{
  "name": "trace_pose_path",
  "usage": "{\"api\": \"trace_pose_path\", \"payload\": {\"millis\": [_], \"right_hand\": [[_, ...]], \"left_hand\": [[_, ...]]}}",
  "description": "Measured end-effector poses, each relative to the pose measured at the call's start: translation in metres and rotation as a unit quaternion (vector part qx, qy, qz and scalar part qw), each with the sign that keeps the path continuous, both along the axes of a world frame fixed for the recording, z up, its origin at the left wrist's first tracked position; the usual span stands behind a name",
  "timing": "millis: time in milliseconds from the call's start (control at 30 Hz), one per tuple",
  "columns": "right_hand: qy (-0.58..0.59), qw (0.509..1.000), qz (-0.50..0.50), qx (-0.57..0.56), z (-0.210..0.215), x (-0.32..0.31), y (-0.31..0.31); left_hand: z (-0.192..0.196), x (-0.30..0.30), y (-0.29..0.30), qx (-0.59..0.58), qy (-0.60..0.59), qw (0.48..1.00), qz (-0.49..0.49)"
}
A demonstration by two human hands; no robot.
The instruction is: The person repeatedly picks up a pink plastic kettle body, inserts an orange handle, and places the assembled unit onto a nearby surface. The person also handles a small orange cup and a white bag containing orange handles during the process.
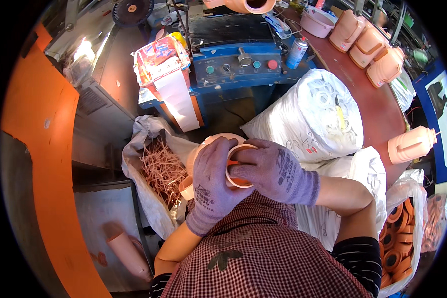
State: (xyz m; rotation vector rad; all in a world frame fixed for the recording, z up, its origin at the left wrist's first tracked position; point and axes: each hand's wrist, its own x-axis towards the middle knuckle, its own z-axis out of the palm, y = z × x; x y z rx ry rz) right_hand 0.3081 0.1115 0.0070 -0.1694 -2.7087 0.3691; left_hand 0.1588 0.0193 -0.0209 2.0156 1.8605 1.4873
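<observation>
The left glove [211, 186] and right glove [280, 171] are greyish purple, the container [197, 150] peach. Dark red and pale checks cover the apron [263, 263]; white stripes cross the black right sleeve [360, 259].

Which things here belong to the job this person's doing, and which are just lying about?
Probably part of the job:
peach jug, held in the left hand and right hand
similar jugs on the red table
perhaps the bagged orange rings

Apparently just lying about:
spray can
black fan
pink basin
</observation>
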Motion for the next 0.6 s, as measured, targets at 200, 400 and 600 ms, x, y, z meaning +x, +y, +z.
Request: {"api": "trace_pose_path", "payload": {"millis": [200, 400, 600], "right_hand": [[-0.084, 0.996, 0.027, -0.002, 0.005, 0.007, 0.011], [-0.285, 0.930, 0.087, -0.216, 0.053, 0.003, 0.041], [0.059, 0.992, 0.096, -0.065, 0.066, -0.028, 0.089]], "left_hand": [[-0.002, 0.007, 0.004, 0.035, -0.004, 0.999, -0.005], [0.001, 0.005, 0.014, -0.007, -0.027, 0.999, -0.033], [0.015, -0.032, 0.017, -0.068, -0.157, 0.985, -0.029]]}}
